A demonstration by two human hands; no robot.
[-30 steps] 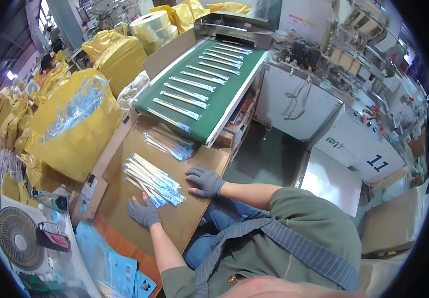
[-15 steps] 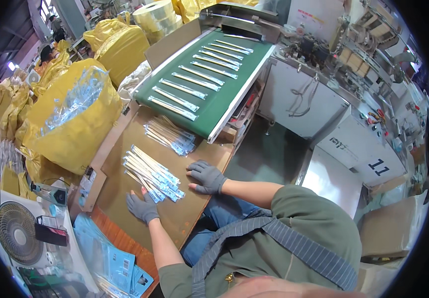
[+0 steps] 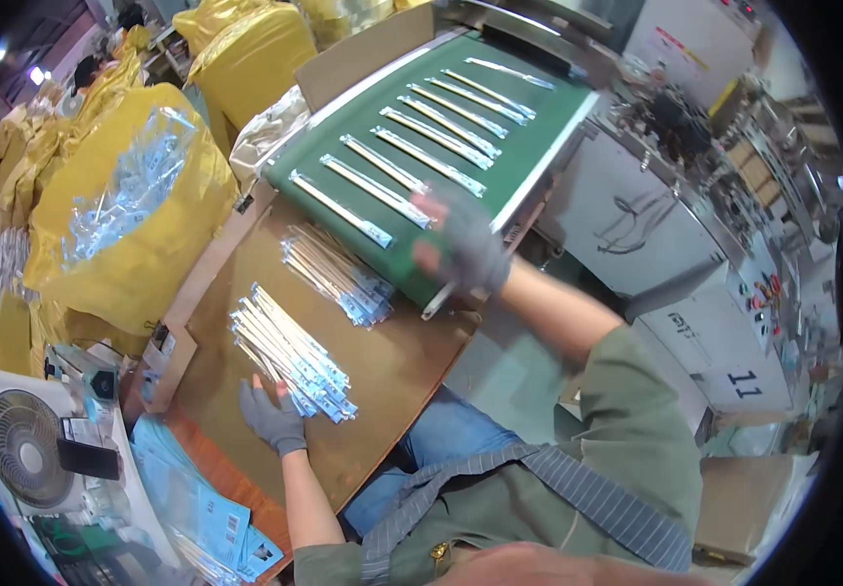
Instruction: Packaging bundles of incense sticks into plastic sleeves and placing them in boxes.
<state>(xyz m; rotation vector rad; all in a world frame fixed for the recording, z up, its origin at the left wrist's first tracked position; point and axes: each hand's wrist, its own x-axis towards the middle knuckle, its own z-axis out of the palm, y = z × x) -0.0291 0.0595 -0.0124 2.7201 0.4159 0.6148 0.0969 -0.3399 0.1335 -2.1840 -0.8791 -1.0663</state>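
Slim wooden sticks in clear wrappers with blue ends lie in a fanned pile (image 3: pixel 290 352) on the brown work surface (image 3: pixel 382 376). My left hand (image 3: pixel 273 418), in a grey glove with bare fingertips, rests at the near left side of this pile, fingers apart. Just beyond is a second bundle of the wrapped sticks (image 3: pixel 334 273). Over the near edge of the green conveyor belt (image 3: pixel 295 161), my gloved right hand (image 3: pixel 461 239) is smeared by motion; whether it holds anything is unclear. A row of wrapped sticks (image 3: pixel 426 161) lies spaced out along the belt.
A yellow sack (image 3: pixel 99 283) full of blue-and-clear wrappers stands left of the table. A fan (image 3: pixel 23 449) and blue printed pouches (image 3: pixel 197 503) are at the near left. White machine cabinets (image 3: pixel 627 220) stand right of the belt.
My right hand has left the table beside the near pile and swung forward to the belt's near edge. My left hand remains beside the pile. The whole view has shifted a little.
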